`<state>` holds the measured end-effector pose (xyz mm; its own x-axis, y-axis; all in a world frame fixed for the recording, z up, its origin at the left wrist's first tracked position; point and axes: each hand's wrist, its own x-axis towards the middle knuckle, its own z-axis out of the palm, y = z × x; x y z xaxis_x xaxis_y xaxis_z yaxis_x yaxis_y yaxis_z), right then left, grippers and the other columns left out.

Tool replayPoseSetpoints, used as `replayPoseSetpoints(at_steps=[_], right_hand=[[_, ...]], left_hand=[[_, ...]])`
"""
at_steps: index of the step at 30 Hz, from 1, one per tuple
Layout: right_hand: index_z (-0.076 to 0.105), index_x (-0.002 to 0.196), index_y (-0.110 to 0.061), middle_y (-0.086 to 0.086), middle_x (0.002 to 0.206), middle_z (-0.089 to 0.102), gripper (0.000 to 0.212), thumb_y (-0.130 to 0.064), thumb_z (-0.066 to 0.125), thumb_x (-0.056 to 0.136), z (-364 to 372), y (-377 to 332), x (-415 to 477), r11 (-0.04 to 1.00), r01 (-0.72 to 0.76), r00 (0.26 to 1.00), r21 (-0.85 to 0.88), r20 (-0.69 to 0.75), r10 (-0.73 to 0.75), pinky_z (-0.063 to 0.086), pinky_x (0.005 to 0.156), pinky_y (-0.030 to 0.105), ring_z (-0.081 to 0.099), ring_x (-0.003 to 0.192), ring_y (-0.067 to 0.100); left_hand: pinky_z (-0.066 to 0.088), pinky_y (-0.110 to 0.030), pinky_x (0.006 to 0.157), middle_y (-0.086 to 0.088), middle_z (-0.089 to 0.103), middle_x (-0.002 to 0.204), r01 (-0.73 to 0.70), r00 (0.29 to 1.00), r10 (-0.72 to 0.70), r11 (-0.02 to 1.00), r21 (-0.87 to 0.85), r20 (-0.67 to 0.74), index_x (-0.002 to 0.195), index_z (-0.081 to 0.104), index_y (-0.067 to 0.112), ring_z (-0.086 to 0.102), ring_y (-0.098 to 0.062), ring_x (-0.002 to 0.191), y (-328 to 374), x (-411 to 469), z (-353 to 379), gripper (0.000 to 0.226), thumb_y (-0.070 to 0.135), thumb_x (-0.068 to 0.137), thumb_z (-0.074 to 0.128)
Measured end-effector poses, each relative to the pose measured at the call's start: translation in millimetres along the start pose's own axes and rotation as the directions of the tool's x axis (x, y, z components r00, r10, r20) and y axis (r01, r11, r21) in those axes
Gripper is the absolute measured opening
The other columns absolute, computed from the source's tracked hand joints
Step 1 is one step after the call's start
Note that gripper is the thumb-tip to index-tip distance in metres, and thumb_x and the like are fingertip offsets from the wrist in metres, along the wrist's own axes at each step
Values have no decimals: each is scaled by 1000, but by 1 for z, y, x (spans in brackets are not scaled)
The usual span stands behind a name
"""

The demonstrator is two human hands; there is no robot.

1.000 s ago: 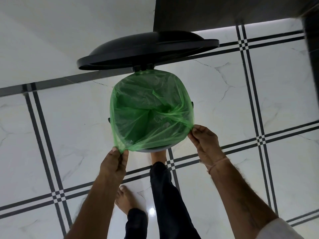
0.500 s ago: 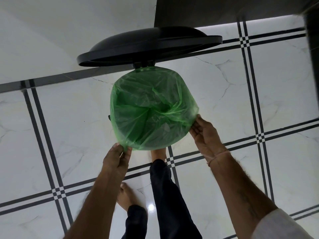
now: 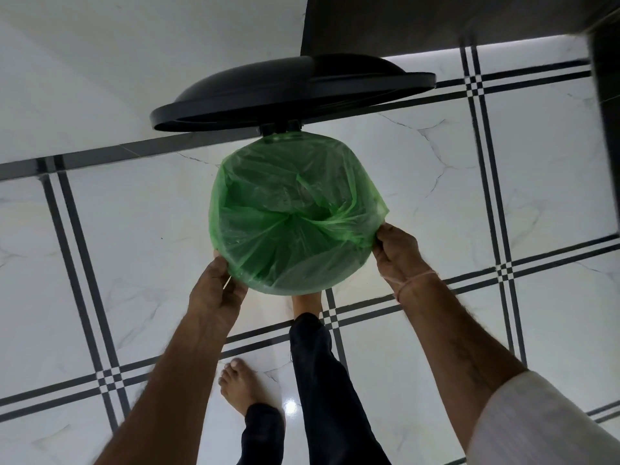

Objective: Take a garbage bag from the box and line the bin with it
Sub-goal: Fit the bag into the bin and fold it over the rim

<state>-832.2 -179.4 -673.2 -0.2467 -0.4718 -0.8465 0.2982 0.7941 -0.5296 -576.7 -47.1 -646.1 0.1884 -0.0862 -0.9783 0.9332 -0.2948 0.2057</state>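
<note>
A translucent green garbage bag is draped inside a round bin and folded over its rim, hiding almost all of the bin. The bin's black lid stands raised behind it on its hinge. My left hand pinches the bag's edge at the near left of the rim. My right hand pinches the bag's edge at the right of the rim. One bare foot sits at the bin's base, right under the rim. The box is not in view.
White marble floor tiles with dark stripes lie all around the bin. My other bare foot stands nearer me. A white wall and a dark panel rise behind the lid.
The bag's edge has been pulled further down over the near rim. My right hand moved up and to the right along the rim and holds the edge there. The lid stays raised.
</note>
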Motion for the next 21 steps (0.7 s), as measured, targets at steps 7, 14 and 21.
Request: replayPoseSetpoints(at_steps=[7, 14, 21], right_hand=[[64, 76, -2, 7, 62, 59, 22, 3, 60, 97, -2, -7, -7, 993, -26, 996, -119, -84, 16, 56, 54, 24, 57, 53, 13], [68, 96, 0, 17, 90, 74, 30, 18, 43, 98, -11, -14, -14, 1000, -13, 995, 7, 94, 13, 65, 74, 27, 72, 85, 23], [70, 112, 1, 12, 105, 79, 25, -19, 60, 102, -14, -7, -19, 996, -23, 973, 87, 232, 2, 63, 83, 28, 76, 99, 19]], left_hand=[[50, -20, 49, 3, 61, 79, 37, 999, -34, 993, 109, -25, 90, 68, 17, 52, -9, 66, 7, 11, -5, 11, 24, 99, 66], [58, -22, 55, -3, 67, 80, -76, 996, 68, 981, 178, 49, 94, 64, 14, 65, -10, 59, 10, 17, -7, 27, -4, 100, 44], [63, -29, 83, -2, 79, 91, -211, 964, 189, 972, 103, 188, 98, 72, 10, 75, -12, 86, 5, -3, -9, 30, 31, 106, 52]])
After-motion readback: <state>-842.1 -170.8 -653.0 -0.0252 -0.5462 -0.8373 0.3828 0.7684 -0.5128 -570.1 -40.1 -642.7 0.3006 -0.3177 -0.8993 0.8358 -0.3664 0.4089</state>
